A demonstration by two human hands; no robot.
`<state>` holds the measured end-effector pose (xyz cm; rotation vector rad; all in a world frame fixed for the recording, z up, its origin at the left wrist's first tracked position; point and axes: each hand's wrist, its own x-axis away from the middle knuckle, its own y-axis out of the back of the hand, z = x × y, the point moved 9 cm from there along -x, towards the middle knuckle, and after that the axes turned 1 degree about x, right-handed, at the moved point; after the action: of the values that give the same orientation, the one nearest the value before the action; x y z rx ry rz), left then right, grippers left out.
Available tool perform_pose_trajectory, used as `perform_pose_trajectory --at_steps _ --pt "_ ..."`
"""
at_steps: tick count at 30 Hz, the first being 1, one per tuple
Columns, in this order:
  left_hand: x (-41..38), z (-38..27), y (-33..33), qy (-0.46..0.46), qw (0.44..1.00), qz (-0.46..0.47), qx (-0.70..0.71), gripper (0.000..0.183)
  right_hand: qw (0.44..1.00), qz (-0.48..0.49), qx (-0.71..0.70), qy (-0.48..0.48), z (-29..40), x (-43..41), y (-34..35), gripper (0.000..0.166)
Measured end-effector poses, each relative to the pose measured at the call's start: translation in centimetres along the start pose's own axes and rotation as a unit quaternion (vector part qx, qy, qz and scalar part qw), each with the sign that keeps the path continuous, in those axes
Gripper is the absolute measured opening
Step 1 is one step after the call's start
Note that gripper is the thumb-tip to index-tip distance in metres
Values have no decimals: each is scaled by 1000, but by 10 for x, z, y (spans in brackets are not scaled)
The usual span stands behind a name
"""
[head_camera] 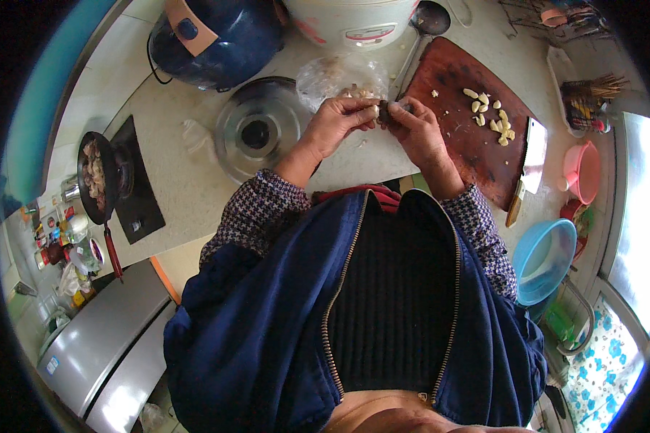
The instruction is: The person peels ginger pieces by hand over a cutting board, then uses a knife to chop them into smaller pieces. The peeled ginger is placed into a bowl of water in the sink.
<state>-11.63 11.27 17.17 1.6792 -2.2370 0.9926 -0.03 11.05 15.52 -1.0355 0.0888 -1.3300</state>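
My left hand [330, 130] pinches a pale garlic clove [375, 112] between thumb and fingertips. Facing it, my right hand [421, 132] grips a small dark tool [384, 111], apparently a short blade, whose edge meets the clove; the fingers hide most of it. Just beyond both hands is a clear plastic bag [325, 76] with garlic pieces in it. To the right, several peeled garlic cloves [502, 125] lie on a worn, reddish-brown cutting board [466, 159]. A cleaver [534, 154] with a wooden handle rests along the board's right edge.
A glass lid [230, 143] lies left of my hands. Behind stand a dark blue appliance [222, 57], a white rice cooker [346, 19] and a ladle [430, 20]. Far left, a wok [108, 189] holds meat. A blue basin [544, 262] and pink dipper [582, 176] are right.
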Motion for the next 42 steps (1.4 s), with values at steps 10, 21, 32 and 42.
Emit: perform_pose_trajectory --at_steps 10,21,32,42 --pt "5 1 12 -20 998 -54 40 22 969 -65 229 68 5 1 -2 12" --pt "8 18 24 38 982 -46 180 20 998 -48 -45 9 -19 -2 -5 18" --pt "17 -2 30 -16 990 -92 -105 28 991 -32 121 51 -17 -1 -20 19" --pt "31 5 70 23 991 -126 46 21 981 -102 128 105 12 -1 -22 19"
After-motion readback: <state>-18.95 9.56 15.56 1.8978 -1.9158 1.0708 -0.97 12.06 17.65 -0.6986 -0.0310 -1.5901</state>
